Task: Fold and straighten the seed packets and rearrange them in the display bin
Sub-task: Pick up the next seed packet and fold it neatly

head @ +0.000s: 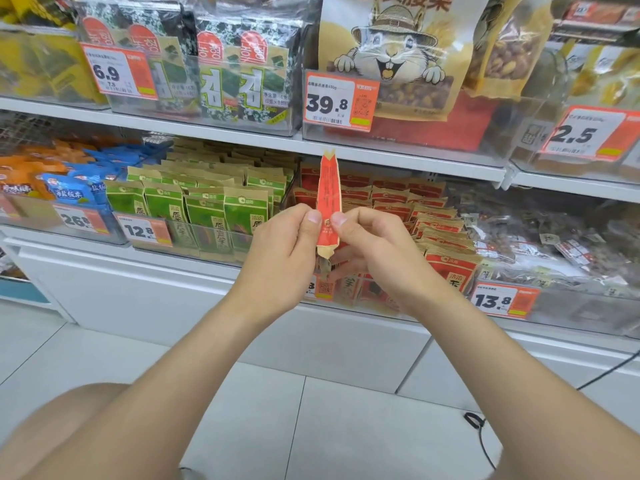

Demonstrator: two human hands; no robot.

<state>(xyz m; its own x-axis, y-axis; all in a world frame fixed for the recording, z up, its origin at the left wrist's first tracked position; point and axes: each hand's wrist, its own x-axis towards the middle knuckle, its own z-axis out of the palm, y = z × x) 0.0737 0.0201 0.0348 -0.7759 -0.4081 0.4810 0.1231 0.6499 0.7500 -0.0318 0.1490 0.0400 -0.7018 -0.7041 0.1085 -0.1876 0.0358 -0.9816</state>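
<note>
I hold one red seed packet (329,195) upright and edge-on in front of the shelf, its narrow side facing me. My left hand (284,247) pinches its lower left edge with the thumb on top. My right hand (370,247) pinches the lower right edge the same way. Behind the packet stands the clear display bin (561,317) with several red seed packets (440,237) in rows, some leaning. Its front left part is hidden by my hands.
A bin of green seed packets (204,209) stands to the left, with blue and orange snack bags (69,188) beyond it. Price tags (502,301) hang on the bin fronts. The upper shelf (242,136) carries seaweed and nut packs. A black cable (481,434) lies on the tiled floor.
</note>
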